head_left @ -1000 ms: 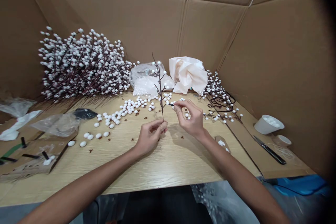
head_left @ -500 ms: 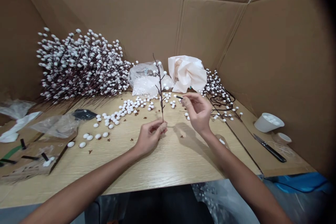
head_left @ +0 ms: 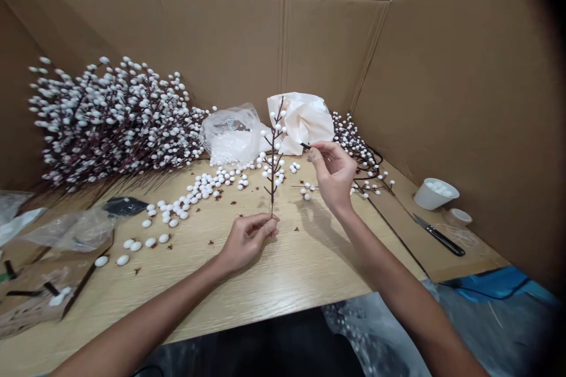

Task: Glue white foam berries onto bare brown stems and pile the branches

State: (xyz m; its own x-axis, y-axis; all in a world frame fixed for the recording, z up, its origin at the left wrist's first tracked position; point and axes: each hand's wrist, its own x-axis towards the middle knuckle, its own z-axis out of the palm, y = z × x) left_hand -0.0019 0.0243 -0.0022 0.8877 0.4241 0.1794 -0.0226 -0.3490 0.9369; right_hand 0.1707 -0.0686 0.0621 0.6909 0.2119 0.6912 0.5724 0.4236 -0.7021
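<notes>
1. In the head view, the left hand (head_left: 250, 238) had the bare lower stem of a brown artificial berry twig (head_left: 273, 188) in a narrow pinch between thumb and fingers. The twig stood nearly upright over the middle of the wooden table (head_left: 274, 283). We judged that a slack pinch on so thin a stem could let the twig spin or tilt.

2. The right hand (head_left: 336, 179) gripped a short black stick (head_left: 305, 145) between thumb and fingertips, to the right of the twig and apart from it. The stick's tip was too small for us to read; if it carried anything sticky, a stray touch could smear a shoot.

3. White berries sat on the upper shoots, while several lower shoots looked bare. We thought a hard poke from the stick could knock off any loosely seated berry or bend a shoot.

4. Beyond the left hand lay loose white berries (head_left: 206, 188), with brown star-shaped scraps (head_left: 233, 202) near them. A sideways sweep of the left forearm could have sent the nearest ones rolling, we reckoned.

5. At the right, a white cup (head_left: 427, 195) of white balls stood near a pointed black-handled tool (head_left: 442, 238). We saw that an outward swing of the right arm could tip one or catch the other.
</notes>
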